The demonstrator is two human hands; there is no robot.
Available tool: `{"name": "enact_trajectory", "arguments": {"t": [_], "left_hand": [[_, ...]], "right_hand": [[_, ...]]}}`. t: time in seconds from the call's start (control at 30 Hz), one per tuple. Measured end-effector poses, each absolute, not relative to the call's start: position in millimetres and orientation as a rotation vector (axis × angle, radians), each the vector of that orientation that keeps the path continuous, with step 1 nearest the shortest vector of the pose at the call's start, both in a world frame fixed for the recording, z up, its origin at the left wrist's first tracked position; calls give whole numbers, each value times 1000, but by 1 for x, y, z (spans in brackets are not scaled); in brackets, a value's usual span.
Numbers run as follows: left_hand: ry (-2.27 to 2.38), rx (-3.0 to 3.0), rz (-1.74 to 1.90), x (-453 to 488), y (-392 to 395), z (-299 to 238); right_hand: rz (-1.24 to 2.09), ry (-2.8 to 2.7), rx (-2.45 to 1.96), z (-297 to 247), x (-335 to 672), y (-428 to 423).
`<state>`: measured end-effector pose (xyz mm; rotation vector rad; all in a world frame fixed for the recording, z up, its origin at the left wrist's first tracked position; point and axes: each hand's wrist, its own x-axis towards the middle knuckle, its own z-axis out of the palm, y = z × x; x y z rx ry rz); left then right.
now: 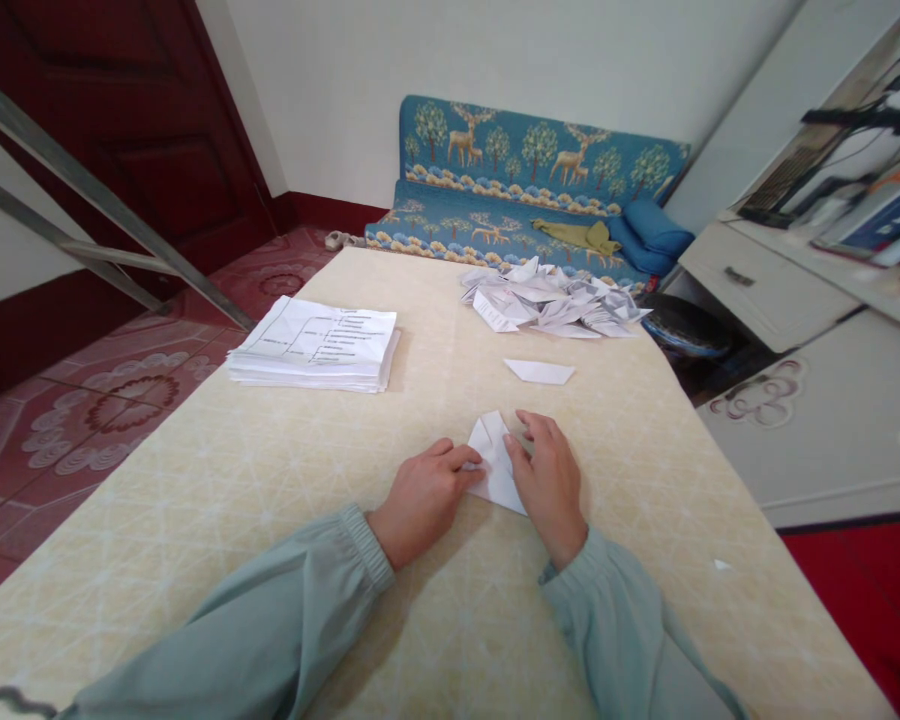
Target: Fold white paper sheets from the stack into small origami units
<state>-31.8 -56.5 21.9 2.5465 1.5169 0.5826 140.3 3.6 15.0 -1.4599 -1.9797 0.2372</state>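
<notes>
A partly folded sheet of white paper [497, 470] lies flat on the table, its narrow end pointing away from me. My left hand [429, 497] has its fingers bent, with the thumb and index finger pressing the paper's left side. On the opposite side, my right hand [549, 480] grips the right edge, its thumb on the paper and its other fingers curving beside it. The right hand covers part of that edge. Just beyond the hands is a single folded paper strip [540, 372] with slanted ends.
A stack of printed paper sheets [315, 345] stands at the left of the table [217, 530]. Many folded paper pieces [551, 298] are heaped at the far right. A tiny paper scrap [722, 565] lies near the right edge. Behind the table is a blue patterned sofa [495, 190].
</notes>
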Motion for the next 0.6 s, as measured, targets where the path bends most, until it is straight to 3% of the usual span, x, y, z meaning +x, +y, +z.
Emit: {"name": "enact_trajectory", "arguments": {"t": [0.23,0.6], "left_hand": [[1488,2537,586,-34,-53,21],[1393,2536,611,-37,-48,21]], "right_hand": [[504,-1984,-1564,15,142,33],[582,-2249,-1637,33,139,57]]}}
